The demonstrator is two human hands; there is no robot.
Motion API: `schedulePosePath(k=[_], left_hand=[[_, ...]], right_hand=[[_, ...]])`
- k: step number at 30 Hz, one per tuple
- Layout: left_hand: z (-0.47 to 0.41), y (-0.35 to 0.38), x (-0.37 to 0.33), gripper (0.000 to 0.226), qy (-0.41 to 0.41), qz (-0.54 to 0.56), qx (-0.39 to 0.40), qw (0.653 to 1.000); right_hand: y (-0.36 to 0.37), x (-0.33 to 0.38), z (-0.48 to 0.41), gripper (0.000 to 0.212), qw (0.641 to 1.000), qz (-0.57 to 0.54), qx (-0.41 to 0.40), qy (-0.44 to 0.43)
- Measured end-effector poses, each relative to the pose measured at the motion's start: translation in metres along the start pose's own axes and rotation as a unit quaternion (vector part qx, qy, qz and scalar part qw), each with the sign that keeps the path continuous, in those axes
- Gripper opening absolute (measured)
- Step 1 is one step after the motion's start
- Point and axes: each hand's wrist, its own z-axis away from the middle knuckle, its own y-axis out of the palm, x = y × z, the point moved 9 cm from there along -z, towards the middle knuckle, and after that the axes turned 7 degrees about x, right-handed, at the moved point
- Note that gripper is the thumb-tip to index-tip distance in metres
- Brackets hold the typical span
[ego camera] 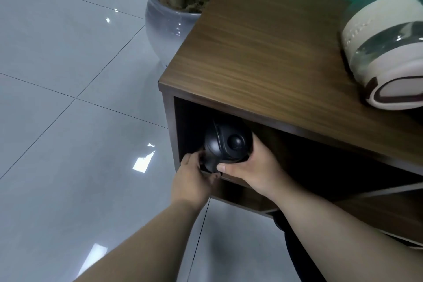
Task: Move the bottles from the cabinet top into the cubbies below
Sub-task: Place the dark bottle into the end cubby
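**Q:** Where are your hands?

**Me:** Both on the black bottle [226, 144], at the mouth of the top cubby [286, 151]. Right hand [249, 167] wrapped round its lower right side, thumb across the front. Left hand [194, 171] pressed to its lower left, fingers curled under; part of that hold is hidden by the bottle itself.

**Q:** Is the bottle in yet?

**Me:** Partly. Its domed cap faces me, body pointing back into the dark. It sits at the cubby's left end, close to the side wall just beyond my left hand. Whether its base rests on the shelf, I can't tell; my hands cover that.

**Q:** So what counts as done?

**Me:** Nothing fully, judging from here. This one is nearly placed. It wants a push inward and then both hands let go.

**Q:** What's left?

**Me:** One more on the cabinet top [263, 41], up and to the right of my right hand: a white bottle [384, 52] lying on its side, clear part showing, blurred and cut by the frame edge. It is well apart from both hands. The top nearer my hands is bare wood. The cubby stretching right of my right hand is too dark to say what it holds. Lower shelf below my wrists, mostly out of view.

**Q:** Rough tally?

**Me:** Mid-task by my guess: one going in, at least one waiting.
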Motion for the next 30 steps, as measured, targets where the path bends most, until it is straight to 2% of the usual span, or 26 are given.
schedulePosePath(k=[13, 19, 22, 26, 30], left_hand=[[-0.002, 0.004, 0.006, 0.051, -0.001, 0.014, 0.002, 1.000], [0.002, -0.003, 0.005, 0.052, -0.019, 0.063, -0.024, 0.998], [0.002, -0.003, 0.007, 0.053, -0.028, 0.058, -0.020, 0.998], [0.002, -0.006, 0.007, 0.050, -0.031, 0.050, -0.014, 0.998], [0.002, -0.006, 0.007, 0.050, -0.024, 0.034, -0.008, 0.999]], right_hand=[[0.003, -0.022, -0.002, 0.070, 0.999, -0.012, -0.040, 0.019], [0.006, -0.023, 0.005, 0.070, 0.995, 0.014, -0.086, 0.053], [0.011, -0.024, 0.009, 0.079, 0.990, 0.017, -0.114, 0.080], [0.016, -0.027, 0.013, 0.104, 0.982, 0.042, -0.148, 0.112], [0.015, -0.026, 0.016, 0.101, 0.980, 0.053, -0.151, 0.121]])
